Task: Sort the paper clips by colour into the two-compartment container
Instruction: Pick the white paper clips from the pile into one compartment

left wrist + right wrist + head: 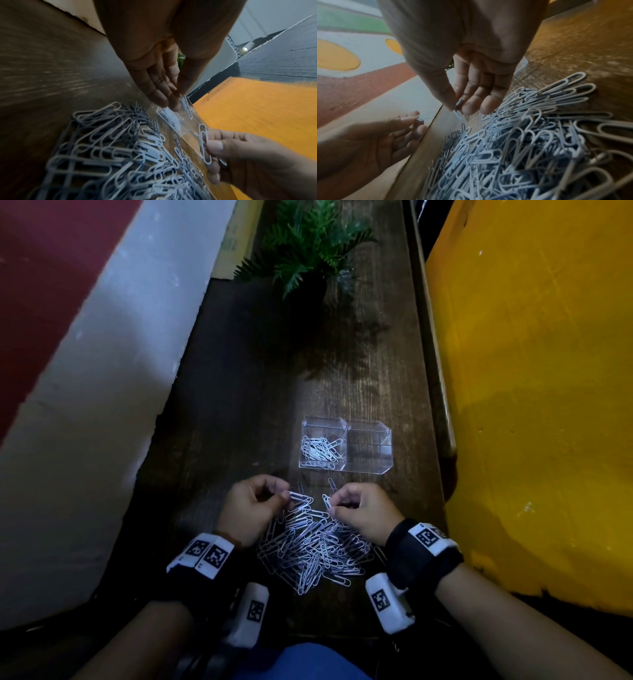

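A heap of white and dark paper clips point(315, 546) lies on the wooden table in front of me. Beyond it stands the clear two-compartment container point(368, 470); white clips point(320, 448) lie in its left compartment, and the right compartment looks bare. My left hand point(286, 495) pinches one white clip point(301, 498) at the heap's far left edge. Its thumb and fingertips point(175, 106) close on that clip point(187, 109). My right hand point(331, 506) pinches another white clip point(327, 501), which the right wrist view shows between thumb and fingers point(458, 109). Both hands hover just above the heap.
A potted fern point(308, 251) stands at the far end of the narrow dark table point(239, 405). A yellow wall point(531, 371) runs close along the right edge, a white and red wall point(85, 371) along the left. A few dark clips point(331, 483) lie loose between heap and container.
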Demonstrator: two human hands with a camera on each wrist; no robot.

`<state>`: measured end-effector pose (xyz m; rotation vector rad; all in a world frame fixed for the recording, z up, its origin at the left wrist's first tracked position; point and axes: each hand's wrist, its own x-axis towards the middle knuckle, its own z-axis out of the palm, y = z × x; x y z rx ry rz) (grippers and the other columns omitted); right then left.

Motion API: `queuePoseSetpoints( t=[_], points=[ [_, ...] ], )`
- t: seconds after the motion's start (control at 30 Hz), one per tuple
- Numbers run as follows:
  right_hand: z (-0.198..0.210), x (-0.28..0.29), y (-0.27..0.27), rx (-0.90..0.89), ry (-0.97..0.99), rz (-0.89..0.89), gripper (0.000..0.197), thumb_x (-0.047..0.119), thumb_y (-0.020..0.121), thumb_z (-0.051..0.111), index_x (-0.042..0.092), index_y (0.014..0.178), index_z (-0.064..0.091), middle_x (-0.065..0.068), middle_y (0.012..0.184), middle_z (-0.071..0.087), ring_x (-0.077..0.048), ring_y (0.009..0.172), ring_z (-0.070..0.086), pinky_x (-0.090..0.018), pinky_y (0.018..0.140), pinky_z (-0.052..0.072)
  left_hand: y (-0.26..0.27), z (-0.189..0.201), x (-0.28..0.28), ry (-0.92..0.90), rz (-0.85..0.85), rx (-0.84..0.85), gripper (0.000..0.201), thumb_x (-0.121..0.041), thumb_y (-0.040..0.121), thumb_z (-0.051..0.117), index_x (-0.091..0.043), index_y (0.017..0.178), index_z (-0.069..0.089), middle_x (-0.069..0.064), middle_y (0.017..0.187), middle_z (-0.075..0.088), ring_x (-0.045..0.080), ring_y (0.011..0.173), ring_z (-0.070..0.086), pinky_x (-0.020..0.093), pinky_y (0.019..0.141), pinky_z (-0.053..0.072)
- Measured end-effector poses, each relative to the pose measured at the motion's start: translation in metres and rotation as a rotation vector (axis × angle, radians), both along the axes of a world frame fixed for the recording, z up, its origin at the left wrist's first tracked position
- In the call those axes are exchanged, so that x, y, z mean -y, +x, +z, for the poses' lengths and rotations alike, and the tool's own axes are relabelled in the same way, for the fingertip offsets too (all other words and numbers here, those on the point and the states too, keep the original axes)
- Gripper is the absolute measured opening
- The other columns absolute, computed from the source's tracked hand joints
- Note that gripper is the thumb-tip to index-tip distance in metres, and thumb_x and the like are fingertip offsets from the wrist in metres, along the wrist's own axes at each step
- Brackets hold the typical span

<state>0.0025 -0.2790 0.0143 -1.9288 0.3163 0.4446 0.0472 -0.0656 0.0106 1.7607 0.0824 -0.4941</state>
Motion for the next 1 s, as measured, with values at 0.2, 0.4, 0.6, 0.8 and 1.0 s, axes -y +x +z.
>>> queuePoseSetpoints(
  t=[0.2,0.4,0.6,0.8,1.0],
  points=[
    [0.011,0.007,0.001,-0.060,0.184,-0.057,0.024,0.003,0.084,0.067,0.010,0.107,0.062,-0.001,0.079,0.067,-0.009,0.068,0.063,-0.021,0.068,0.053,0.026,0.012,0.020,0.040,0.049,0.112,0.013,-0.006,0.079,0.073,-0.017,0.079,0.069,-0.001,0.072,0.066,0.012,0.069,0.062,0.026,0.069,0.050],
    [0.017,0.011,0.009,-0.018,0.163,-0.089,0.015,0.001,0.083,0.068,0.002,0.098,0.065,-0.001,0.080,0.067,-0.007,0.062,0.062,-0.018,0.063,0.052,0.057,0.015,0.043,0.180,0.007,0.233,0.009,-0.017,0.078,0.076,-0.025,0.077,0.072,-0.007,0.069,0.070,0.004,0.064,0.065,0.016,0.062,0.049],
    [0.024,0.013,0.033,0.107,0.048,-0.146,0.006,0.003,0.085,0.067,0.007,0.089,0.066,-0.001,0.080,0.069,0.001,0.063,0.062,-0.019,0.064,0.050,0.061,0.020,0.054,0.319,-0.093,0.309,0.013,-0.021,0.082,0.073,-0.023,0.095,0.075,-0.012,0.077,0.071,-0.003,0.065,0.064,0.019,0.067,0.055],
    [0.030,0.009,0.069,0.232,-0.325,0.006,0.015,0.019,0.086,0.066,0.016,0.100,0.070,0.003,0.089,0.070,-0.009,0.082,0.063,-0.021,0.076,0.049,0.032,0.015,0.032,0.340,-0.066,0.399,0.018,-0.012,0.081,0.072,-0.026,0.092,0.071,-0.014,0.089,0.066,-0.003,0.079,0.062,0.017,0.072,0.051],
    [0.024,0.004,0.087,0.184,-0.584,0.189,0.018,0.028,0.088,0.061,0.025,0.105,0.067,0.005,0.094,0.070,-0.016,0.088,0.064,-0.032,0.081,0.053,-0.004,0.000,0.011,0.579,-0.273,0.304,0.011,-0.022,0.083,0.068,-0.032,0.088,0.069,-0.016,0.090,0.060,0.005,0.080,0.059,0.027,0.077,0.053]
  ],
)
